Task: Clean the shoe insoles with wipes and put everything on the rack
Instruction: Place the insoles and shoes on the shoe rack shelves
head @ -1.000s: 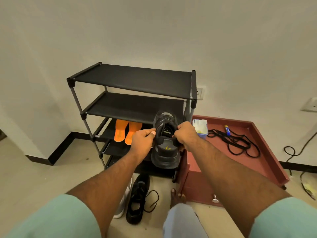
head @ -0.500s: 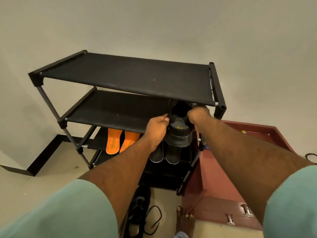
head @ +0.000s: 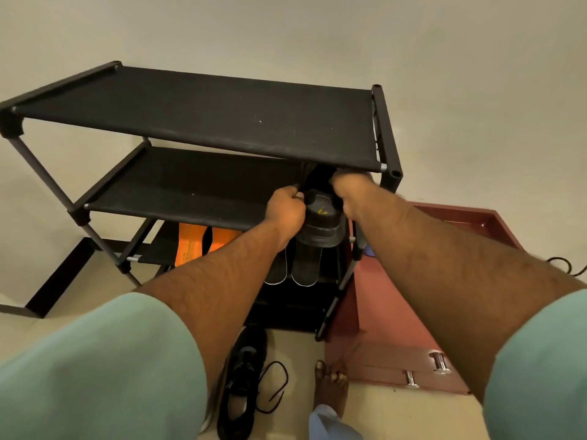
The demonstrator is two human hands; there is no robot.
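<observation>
A black shoe (head: pixel 320 223) sits heel toward me at the right end of the black rack's (head: pixel 203 122) second shelf, its front hidden under the top shelf. My left hand (head: pixel 286 209) grips its left side and my right hand (head: pixel 347 188) grips its right side near the collar. Two orange insoles (head: pixel 193 242) lie on the third shelf at the left. A pair of dark insoles with white edges (head: pixel 293 268) lies on the same shelf below the shoe. Another black shoe (head: pixel 244 376) with a loose lace stands on the floor in front of the rack.
A low red-brown cabinet (head: pixel 400 312) with metal handles stands right of the rack, touching its right legs. My bare foot (head: pixel 330 385) is on the floor beside the floor shoe. A black cable (head: pixel 568 268) lies at the far right. The wall is close behind the rack.
Both hands have carried the black shoe up and forward from in front of the rack onto the second shelf. The camera has moved closer to the rack and looks down more.
</observation>
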